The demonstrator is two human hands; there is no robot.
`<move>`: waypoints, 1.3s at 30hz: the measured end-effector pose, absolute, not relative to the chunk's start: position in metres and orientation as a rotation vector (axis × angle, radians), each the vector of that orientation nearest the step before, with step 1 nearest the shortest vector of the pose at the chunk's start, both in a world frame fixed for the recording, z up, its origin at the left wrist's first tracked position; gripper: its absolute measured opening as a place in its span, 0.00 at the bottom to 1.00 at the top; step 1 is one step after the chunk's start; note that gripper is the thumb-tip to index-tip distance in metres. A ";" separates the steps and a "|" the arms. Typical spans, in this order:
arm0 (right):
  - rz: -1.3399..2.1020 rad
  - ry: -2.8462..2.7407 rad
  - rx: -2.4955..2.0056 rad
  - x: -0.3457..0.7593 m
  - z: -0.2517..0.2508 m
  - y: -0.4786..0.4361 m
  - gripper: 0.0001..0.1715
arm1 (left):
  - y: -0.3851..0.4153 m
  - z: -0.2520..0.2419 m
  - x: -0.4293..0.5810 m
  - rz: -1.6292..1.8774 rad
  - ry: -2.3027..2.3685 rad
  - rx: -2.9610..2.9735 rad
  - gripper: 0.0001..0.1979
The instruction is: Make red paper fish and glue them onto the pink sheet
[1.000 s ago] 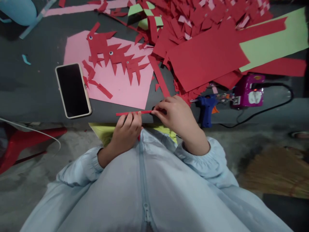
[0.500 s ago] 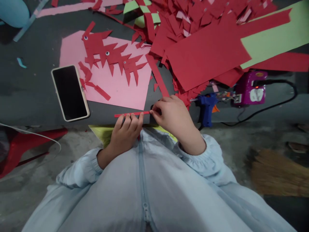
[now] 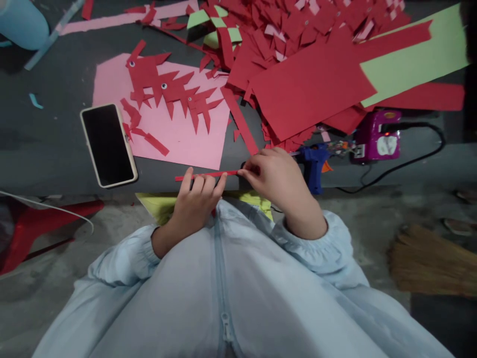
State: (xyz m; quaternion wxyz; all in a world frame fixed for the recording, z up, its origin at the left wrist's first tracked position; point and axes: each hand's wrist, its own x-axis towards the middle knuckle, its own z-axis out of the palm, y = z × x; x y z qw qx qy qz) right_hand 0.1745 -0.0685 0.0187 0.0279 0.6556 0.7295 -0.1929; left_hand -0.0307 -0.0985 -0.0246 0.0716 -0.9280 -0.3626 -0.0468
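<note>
A narrow red paper strip (image 3: 233, 172) lies along the front edge of the dark table. The fingertips of my left hand (image 3: 197, 199) rest on it, fingers slightly spread. My right hand (image 3: 281, 181) pinches the strip's right end between thumb and forefinger. Just behind, a pink sheet (image 3: 212, 151) carries red paper fish shapes (image 3: 169, 88) with stuck-on eyes, and a folded red paper piece (image 3: 130, 114). A longer red strip (image 3: 240, 122) slants down toward my right hand.
A phone (image 3: 109, 145) lies at the left. Red paper sheets (image 3: 313, 87) and a heap of scraps fill the back right. Right of my right hand are a blue glue gun (image 3: 315, 164), a purple power box (image 3: 387, 134) and its black cable.
My right hand has moved slightly right with the strip's end, and more of the strip shows between the hands. My left fingers have spread a little. The view has shifted slightly.
</note>
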 end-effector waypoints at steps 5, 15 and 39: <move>-0.569 2.263 2.059 0.182 0.018 -0.070 0.13 | -0.098 -0.019 -0.023 -0.075 -1.009 -2.876 0.22; -0.560 2.203 2.047 0.177 0.019 -0.067 0.12 | -0.097 -0.022 -0.020 -0.003 -1.044 -2.941 0.25; -0.522 2.211 2.134 0.196 0.014 -0.075 0.14 | -0.091 -0.015 -0.005 0.016 -0.988 -2.909 0.25</move>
